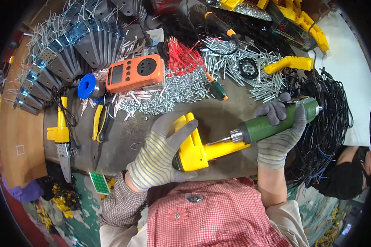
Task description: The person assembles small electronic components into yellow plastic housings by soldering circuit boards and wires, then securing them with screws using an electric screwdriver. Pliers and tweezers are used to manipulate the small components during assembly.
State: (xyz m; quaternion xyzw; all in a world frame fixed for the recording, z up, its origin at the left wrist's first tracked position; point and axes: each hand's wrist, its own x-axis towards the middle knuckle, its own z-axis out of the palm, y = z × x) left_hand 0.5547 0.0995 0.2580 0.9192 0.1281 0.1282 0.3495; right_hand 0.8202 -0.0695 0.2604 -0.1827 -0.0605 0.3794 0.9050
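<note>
In my gloved left hand (pixel 158 150) is a yellow plastic tool housing (pixel 196 150), its handle part pointing right; the fingers wrap round its wide end. My right hand (pixel 278 138), gloved as well, grips a green electric screwdriver (pixel 268 123) that lies nearly level. The screwdriver's thin bit reaches left to the housing; whether it sits in a screw I cannot tell. Just beyond the hands lie a heap of small screws (pixel 179 92) and a small green-handled screwdriver (pixel 218 88).
An orange meter with a socket (pixel 134 72), a blue solder spool (pixel 88 87) and yellow-handled pliers (pixel 98 123) lie at left. Grey saw-like blades (pixel 95 45) stand in rows behind. Black cables (pixel 321 131) pile up at right. A yellow tool with a blade (pixel 61 133) rests far left.
</note>
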